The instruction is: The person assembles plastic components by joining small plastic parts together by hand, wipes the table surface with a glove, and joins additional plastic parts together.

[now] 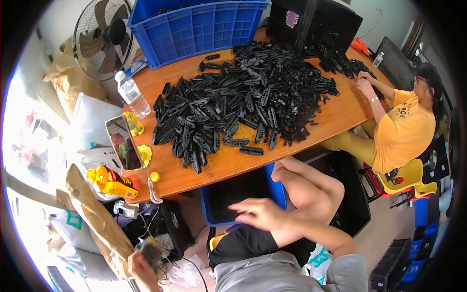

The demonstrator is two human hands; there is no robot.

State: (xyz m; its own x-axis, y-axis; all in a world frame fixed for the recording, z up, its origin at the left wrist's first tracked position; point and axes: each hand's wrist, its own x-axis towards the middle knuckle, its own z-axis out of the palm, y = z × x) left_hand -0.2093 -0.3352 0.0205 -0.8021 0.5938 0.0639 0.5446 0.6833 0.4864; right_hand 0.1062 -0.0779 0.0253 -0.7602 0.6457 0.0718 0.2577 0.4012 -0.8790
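Low at the left, my left hand (141,271) has its fingers closed on a small dark grey box-like object (152,252). Cables hang around this object, and its exact kind is too blurred to make out. My right hand (262,214) is above my lap with its fingers stretched out and nothing in them. Just beyond it, under the table edge, is a blue bin (209,207) with a dark inside. On the wooden table (194,182) lies a large heap of black plastic parts (233,97), long slotted housings at the left and smaller pieces at the right.
A large blue crate (199,34), a fan (104,39), a water bottle (132,95), a propped phone (124,143) and an orange-yellow bottle (113,182) line the left side. A brown paper bag (97,224) stands beside my left arm. A co-worker in orange (406,121) handles parts at the right.
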